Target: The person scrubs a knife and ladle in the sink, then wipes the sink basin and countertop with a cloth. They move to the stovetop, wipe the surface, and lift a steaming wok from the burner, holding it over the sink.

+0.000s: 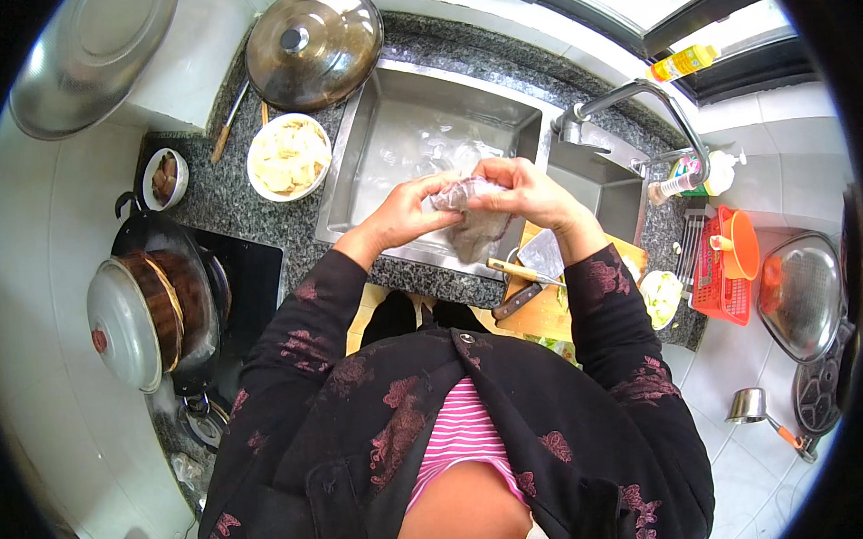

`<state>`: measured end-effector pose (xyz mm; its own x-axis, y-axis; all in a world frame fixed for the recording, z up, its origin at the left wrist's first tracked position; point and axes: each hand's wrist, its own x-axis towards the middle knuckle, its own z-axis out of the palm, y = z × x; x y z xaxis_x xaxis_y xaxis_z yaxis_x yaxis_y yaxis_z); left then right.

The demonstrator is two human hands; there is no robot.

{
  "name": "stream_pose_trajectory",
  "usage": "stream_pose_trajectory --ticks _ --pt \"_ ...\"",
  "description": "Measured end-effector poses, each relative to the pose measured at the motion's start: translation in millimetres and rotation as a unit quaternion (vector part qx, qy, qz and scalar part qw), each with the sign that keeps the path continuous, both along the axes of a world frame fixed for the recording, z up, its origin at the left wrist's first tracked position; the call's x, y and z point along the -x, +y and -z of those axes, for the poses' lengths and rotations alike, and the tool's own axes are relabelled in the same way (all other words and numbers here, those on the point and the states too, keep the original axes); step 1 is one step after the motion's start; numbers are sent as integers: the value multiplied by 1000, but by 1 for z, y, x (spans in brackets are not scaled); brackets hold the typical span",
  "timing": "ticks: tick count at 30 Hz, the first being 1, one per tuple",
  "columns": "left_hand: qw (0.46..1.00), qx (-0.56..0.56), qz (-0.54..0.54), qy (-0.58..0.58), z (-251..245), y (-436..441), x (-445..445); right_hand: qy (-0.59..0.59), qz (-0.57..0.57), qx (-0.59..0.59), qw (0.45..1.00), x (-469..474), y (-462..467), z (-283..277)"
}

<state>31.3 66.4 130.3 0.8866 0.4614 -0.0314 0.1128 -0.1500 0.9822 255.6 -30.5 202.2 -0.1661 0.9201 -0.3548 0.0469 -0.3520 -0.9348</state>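
Note:
Both hands pinch a greyish wet cloth [477, 229] over the near part of the steel sink [398, 128]. My left hand [408, 212] grips its upper left edge between thumb and fingers. My right hand [525, 195] has the upper right part, the fingers curled over it. The lower end of the cloth hangs down near the sink's front rim. Water glints on the basin floor beyond the hands. Under my right forearm lies a wooden cutting board [547, 322], bearing a cleaver [541, 253], a peeler-like tool with a light wooden handle [521, 272] and a dark-handled knife [516, 302].
A bowl of pale slices [288, 159] and a glass lid [315, 49] stand left of the sink. Further left, a lidded wooden steamer [158, 307] sits in a wok on the cooktop [250, 276]. The faucet [628, 91] arches over the smaller right basin. Red basket [710, 281] at right.

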Motion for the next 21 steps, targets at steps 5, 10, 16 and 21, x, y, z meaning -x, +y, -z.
stream_pose_trajectory --ticks 5,10,16,21 --pt "982 132 -34 133 -11 -8 7 -40 -1 13 999 -31 -16 14" --pt "990 40 -73 -116 -64 -36 -23 322 142 -24 936 -58 -14 50" --pt "967 20 -235 -99 -76 -23 -75 331 184 113 919 16 -19 109" --pt "947 -111 -295 -58 -43 -27 -62 407 309 227 829 68 -49 120"
